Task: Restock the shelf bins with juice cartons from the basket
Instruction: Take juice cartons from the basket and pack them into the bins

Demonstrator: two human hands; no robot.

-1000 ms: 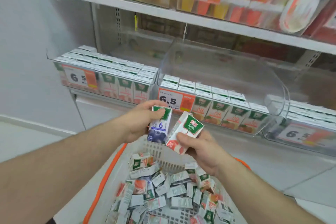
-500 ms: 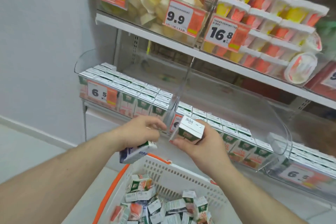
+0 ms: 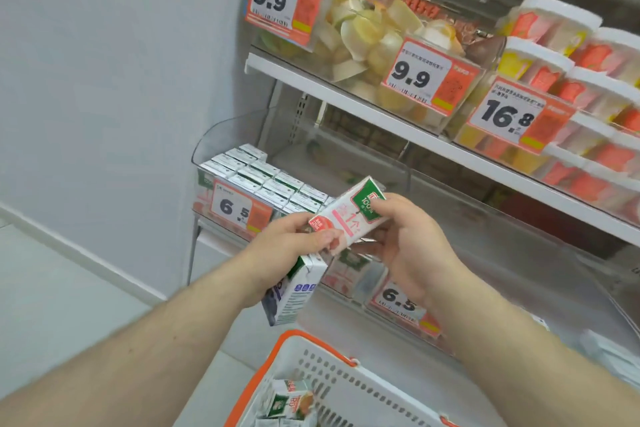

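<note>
My left hand [image 3: 284,253] and right hand [image 3: 398,246] are close together in front of the lower shelf, both on a pink carton [image 3: 346,215]. The carton lies tilted, its green top pointing up and to the right. My right thumb and fingers curl round its green end, while my left thumb and forefinger pinch its lower, pink end. In the same left hand, tucked under the palm, I grip a blue carton [image 3: 294,291], which hangs down with its white side facing me.

Behind my hands, on the left, a clear bin [image 3: 221,135] holds tidy rows of cartons [image 3: 256,173] standing upright, with a 6.5 price tag [image 3: 239,208] on its front. To the right of it a second bin [image 3: 485,253] is mostly bare at the back, with a few cartons showing below my hands and another 6.5 tag [image 3: 398,298] on its front.

The white basket [image 3: 346,388] with an orange rim sits near me at the bottom, below my hands, and a few loose cartons [image 3: 287,402] lie jumbled in its left corner.

On the upper shelf [image 3: 346,94], bins carry yellow fruit packs [image 3: 363,35] and white-lidded cups [image 3: 561,42], tagged 9.9 and 16.8.
</note>
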